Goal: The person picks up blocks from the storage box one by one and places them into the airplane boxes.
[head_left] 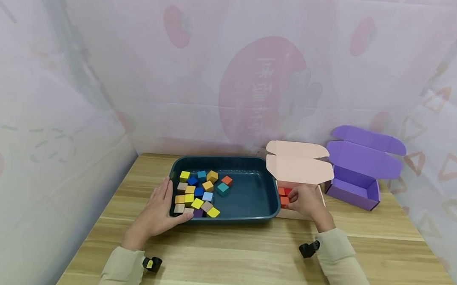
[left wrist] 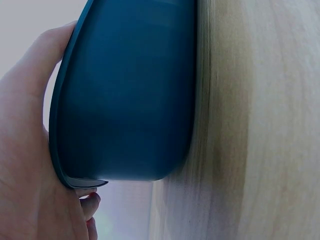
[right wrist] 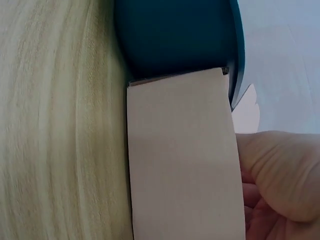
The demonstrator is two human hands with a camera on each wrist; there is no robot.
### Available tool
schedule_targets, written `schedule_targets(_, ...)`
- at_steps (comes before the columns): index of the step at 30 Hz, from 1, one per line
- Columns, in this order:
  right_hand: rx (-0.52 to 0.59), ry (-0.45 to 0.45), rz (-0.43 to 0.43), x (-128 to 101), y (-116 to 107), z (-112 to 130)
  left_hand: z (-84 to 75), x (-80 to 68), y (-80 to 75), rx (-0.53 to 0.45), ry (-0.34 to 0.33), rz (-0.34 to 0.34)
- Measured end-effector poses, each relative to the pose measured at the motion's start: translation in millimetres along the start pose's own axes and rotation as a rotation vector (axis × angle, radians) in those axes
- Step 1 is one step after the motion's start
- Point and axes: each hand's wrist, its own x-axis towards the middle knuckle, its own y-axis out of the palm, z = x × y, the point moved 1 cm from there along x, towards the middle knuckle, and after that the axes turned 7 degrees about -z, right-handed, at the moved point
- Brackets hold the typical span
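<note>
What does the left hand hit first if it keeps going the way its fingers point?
The left hand already rests against the near-left corner of the dark teal tray. Straight on, it would push that tray wall; over the rim, the colored blocks in the tray's left part come next, probably.

On the back curtain (head_left: pixel 231 74), a red round print (head_left: pixel 265 89) carries pale mirrored characters; they cannot be read clearly.

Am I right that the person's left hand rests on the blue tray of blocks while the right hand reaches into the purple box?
Not quite. The right hand reaches into the pink box, not the purple box, as the head view shows. The left hand does rest on the blue tray.
</note>
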Motion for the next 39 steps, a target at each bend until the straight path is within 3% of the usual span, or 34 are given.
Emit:
schedule_targets(5, -0.028, 0.057, -0.054, -1.1, 2.5, 2.8, -0.2, -0.1, -0.1, -0.003, -0.003, 0.004)
schedule_targets(12, 0.018, 0.187, -0.1, -4.5, 2.4, 10.0, -0.2, 0.0, -0.6, -0.008, -0.013, 0.007)
schedule_targets(17, 0.034, 0.204, -0.138, -5.9, 2.1, 16.6, -0.5, -0.1, -0.7, -0.006, -0.018, 0.012)
schedule_targets(23, 0.125, 0.228, -0.118, -0.8, 8.4, 18.7, 0.1, 0.3, -0.1, -0.007, -0.017, 0.01)
schedule_targets(30, 0.139, 0.205, -0.1, -1.8, 8.4, 16.9, -0.1, 1.0, 0.9, -0.008, -0.013, 0.011)
schedule_targets(36, 0.041, 0.138, -0.131, -3.9, -6.9, 24.2, -1.1, 0.8, 0.0, -0.007, -0.016, 0.011)
schedule_targets(39, 0.043, 0.096, -0.148, -1.8, -15.9, 34.5, -1.7, 0.5, -0.8, -0.013, -0.023, 0.014)
